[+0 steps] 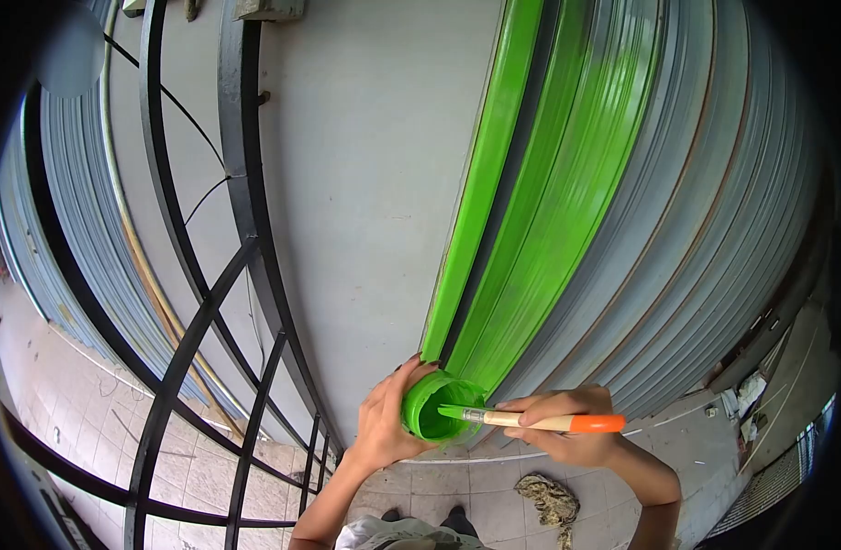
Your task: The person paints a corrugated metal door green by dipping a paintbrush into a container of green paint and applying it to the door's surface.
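My left hand (382, 417) is wrapped round a small tub of green paint (420, 396), tilted so that its open mouth faces me. Green paint coats its inner wall and rim. In my right hand (567, 423) is a paintbrush (540, 421) with a pale wooden handle, an orange end and a metal ferrule. Its green-coated bristles reach into the mouth of the tub. Just beyond the tub, a grey ribbed metal shutter has a wet-looking bright green painted strip (567, 183). Beside it runs a green upright frame post (485, 165).
A plain grey wall (365, 183) stands left of the post. Black metal railing bars (242, 137) curve along the left side. Unpainted grey slats (705, 202) extend to the right. On the tiled floor (439, 481) behind me lies a mottled cat (549, 500), near my feet.
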The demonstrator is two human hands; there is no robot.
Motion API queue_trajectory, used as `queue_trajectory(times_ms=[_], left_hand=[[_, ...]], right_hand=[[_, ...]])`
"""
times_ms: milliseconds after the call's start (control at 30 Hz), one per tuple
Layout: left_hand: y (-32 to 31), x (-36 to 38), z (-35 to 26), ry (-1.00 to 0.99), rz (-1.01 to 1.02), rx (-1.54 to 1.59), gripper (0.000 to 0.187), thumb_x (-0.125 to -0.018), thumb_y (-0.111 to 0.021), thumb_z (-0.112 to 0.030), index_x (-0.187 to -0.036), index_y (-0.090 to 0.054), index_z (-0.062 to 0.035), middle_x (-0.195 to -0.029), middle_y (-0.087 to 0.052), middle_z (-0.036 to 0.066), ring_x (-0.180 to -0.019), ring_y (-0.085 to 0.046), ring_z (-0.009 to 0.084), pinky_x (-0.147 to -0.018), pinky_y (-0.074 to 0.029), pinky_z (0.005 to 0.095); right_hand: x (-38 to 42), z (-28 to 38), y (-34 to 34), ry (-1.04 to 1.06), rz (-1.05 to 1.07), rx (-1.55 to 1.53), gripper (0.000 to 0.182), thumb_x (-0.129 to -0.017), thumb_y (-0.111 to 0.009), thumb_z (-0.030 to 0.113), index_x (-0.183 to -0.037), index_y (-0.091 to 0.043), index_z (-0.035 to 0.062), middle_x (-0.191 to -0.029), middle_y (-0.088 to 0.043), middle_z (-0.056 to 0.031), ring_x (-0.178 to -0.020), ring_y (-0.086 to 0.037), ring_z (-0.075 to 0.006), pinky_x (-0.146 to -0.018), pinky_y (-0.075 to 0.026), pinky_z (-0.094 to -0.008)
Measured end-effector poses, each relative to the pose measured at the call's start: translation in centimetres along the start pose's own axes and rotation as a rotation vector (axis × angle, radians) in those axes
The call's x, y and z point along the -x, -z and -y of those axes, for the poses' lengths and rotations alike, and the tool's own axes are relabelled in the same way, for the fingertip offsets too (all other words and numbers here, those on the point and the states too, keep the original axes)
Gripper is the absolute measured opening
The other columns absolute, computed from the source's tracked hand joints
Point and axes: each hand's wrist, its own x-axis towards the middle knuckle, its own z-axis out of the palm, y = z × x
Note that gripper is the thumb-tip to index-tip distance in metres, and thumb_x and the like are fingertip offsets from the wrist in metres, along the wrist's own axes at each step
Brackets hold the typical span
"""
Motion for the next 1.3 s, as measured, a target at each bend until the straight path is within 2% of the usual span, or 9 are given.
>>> queue_trajectory(times_ms=[167,300,400,700,933,1100,1133,1267,1300], left_hand=[[0.7,-0.9,-0.4,-0.136,0.042,-0.077,0.105,-0.055,-0.089,-0.018,-0.141,-0.032,0.0011,-0.127,-0.063,0.011,-0.113,-0.061,0.0347,-0.098,-0.049,0.0441],[0.7,-1.5,-0.7,-0.171,0.1,-0.046,0.107,-0.056,-0.088,-0.015,-0.143,-0.029,0.0013,-0.128,-0.062,0.012,-0.112,-0.06,0.0364,-0.097,-0.049,0.0448],[0.5,-1.6,-0.6,-0.188,0.13,-0.035,0.11,-0.055,-0.088,-0.014,-0.144,-0.025,0.0011,-0.128,-0.062,0.013,-0.112,-0.06,0.037,-0.097,-0.05,0.0443],[0.2,-2.0,-1.3,-0.161,0.198,0.001,0.114,-0.055,-0.088,-0.016,-0.146,-0.022,0.0008,-0.127,-0.062,0.014,-0.113,-0.06,0.0378,-0.097,-0.05,0.0437],[-0.1,-2.0,-1.3,-0.15,0.217,0.013,0.117,-0.054,-0.09,-0.018,-0.147,-0.021,0.0006,-0.127,-0.062,0.013,-0.113,-0.06,0.0373,-0.096,-0.051,0.0438],[0.0,-1.9,-1.0,-0.049,0.237,0.065,0.121,-0.053,-0.09,-0.019,-0.148,-0.018,-0.0002,-0.126,-0.062,0.014,-0.11,-0.062,0.037,-0.095,-0.052,0.0421],[0.0,-1.9,-1.0,-0.014,0.244,0.081,0.122,-0.053,-0.091,-0.019,-0.149,-0.017,-0.0003,-0.126,-0.062,0.014,-0.109,-0.063,0.037,-0.094,-0.052,0.0417],[-0.3,-1.8,-1.2,0.142,0.239,0.063,0.126,-0.052,-0.091,-0.021,-0.149,-0.013,-0.0005,-0.123,-0.064,0.014,-0.107,-0.064,0.0362,-0.092,-0.053,0.0402],[-0.5,-1.7,-1.1,0.172,0.237,0.056,0.127,-0.051,-0.091,-0.022,-0.149,-0.013,-0.0003,-0.122,-0.064,0.014,-0.107,-0.064,0.0359,-0.092,-0.053,0.04]], right_hand=[[0.5,-0.8,-1.9,0.003,0.07,-0.054,0.021,-0.081,-0.074,0.003,-0.099,-0.065,0.0099,-0.099,-0.074,-0.0061,-0.074,-0.073,-0.0191,-0.059,-0.059,-0.0262],[0.3,-1.0,-2.8,0.015,0.106,-0.053,0.018,-0.084,-0.071,0.004,-0.099,-0.065,0.0099,-0.097,-0.074,-0.003,-0.079,-0.072,-0.0173,-0.064,-0.06,-0.0262],[0.1,-1.1,-3.2,0.034,0.102,-0.029,0.019,-0.084,-0.07,0.005,-0.101,-0.064,0.0107,-0.093,-0.073,-0.0019,-0.078,-0.072,-0.017,-0.062,-0.059,-0.0271],[0.8,-2.4,-3.7,0.009,0.17,0.044,0.021,-0.082,-0.069,0.003,-0.1,-0.063,0.0111,-0.081,-0.071,-0.0039,-0.069,-0.07,-0.0211,-0.056,-0.055,-0.0307],[0.9,-2.6,-3.6,-0.012,0.173,-0.004,0.02,-0.083,-0.069,0.004,-0.102,-0.063,0.0094,-0.085,-0.072,-0.0051,-0.071,-0.071,-0.0223,-0.059,-0.056,-0.032],[0.7,-2.0,-2.1,-0.13,0.042,-0.083,0.021,-0.085,-0.072,0.005,-0.103,-0.062,0.0068,-0.094,-0.072,-0.0063,-0.077,-0.072,-0.0196,-0.066,-0.056,-0.0288],[0.9,-2.1,-2.0,-0.155,-0.016,-0.152,0.022,-0.087,-0.071,0.004,-0.105,-0.06,0.002,-0.097,-0.071,-0.0097,-0.085,-0.072,-0.0166,-0.072,-0.057,-0.0258],[1.9,-3.6,-2.3,-0.38,-0.251,-0.539,0.026,-0.09,-0.066,0.0,-0.111,-0.05,-0.0039,-0.102,-0.069,-0.0194,-0.095,-0.069,-0.0194,-0.079,-0.059,-0.0274],[2.2,-4.2,-2.4,-0.454,-0.305,-0.594,0.027,-0.09,-0.066,0.0,-0.111,-0.049,-0.0035,-0.102,-0.069,-0.0195,-0.095,-0.069,-0.0194,-0.078,-0.059,-0.0278]])
